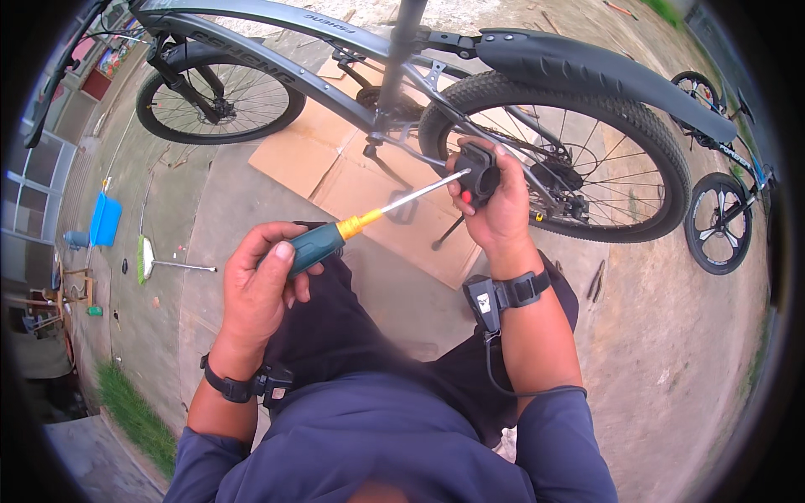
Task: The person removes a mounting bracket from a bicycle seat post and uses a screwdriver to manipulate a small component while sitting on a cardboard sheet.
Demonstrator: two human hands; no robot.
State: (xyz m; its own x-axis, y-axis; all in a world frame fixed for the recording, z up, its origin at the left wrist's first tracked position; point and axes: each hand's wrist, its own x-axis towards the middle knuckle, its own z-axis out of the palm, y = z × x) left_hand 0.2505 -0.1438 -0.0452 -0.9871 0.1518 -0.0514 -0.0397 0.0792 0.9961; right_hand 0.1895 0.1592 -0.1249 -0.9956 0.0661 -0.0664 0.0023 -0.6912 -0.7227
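My left hand [258,289] is closed round the dark green handle of a screwdriver [315,251] with a yellow collar. Its shaft slants up to the right. In my right hand [506,214] is a small black plastic part [480,174] with a rounded opening and a red spot at its lower edge. The screwdriver's tip meets the black part in the picture; whether it sits in a screw I cannot tell. Just beyond my hands stands a grey bicycle [335,99], its rear wheel [654,172] close to my right hand.
Flattened cardboard [293,159] lies under the bicycle. A black mudguard [587,71] arches over the rear wheel. Another bicycle [719,220] is at the far right. To the left are a blue bin [105,220], a broom [147,258] and a grass strip [134,411].
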